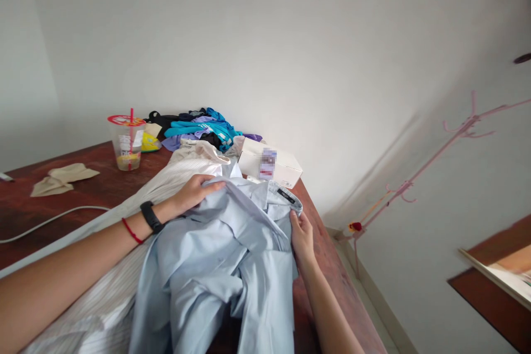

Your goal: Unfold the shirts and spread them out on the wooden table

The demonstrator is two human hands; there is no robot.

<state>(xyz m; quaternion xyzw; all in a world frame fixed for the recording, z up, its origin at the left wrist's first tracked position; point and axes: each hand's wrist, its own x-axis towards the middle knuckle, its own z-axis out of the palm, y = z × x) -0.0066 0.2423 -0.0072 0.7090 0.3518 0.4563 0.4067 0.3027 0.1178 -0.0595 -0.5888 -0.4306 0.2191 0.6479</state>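
Observation:
A light blue shirt [207, 249] lies rumpled over the dark red wooden table [319, 254], its lower folds toward me. The dark label inside its neckband shows at the upper right. My left hand [201, 192] grips the cloth near the top left, thumb on top and the other fingers mostly under the fabric. At the band beside the label, my right hand [302, 235] pinches the edge between thumb and fingers. Partly under the shirt, a white striped garment [112, 282] spreads along the left.
Behind the shirt stand a white box [290, 168] and a pile of blue, purple and black clothes [199, 130]. A plastic cup with a red straw [126, 149], a beige cloth [66, 177] and a white cable [78, 208] are at left. A pink coat rack [431, 160] leans in view at right.

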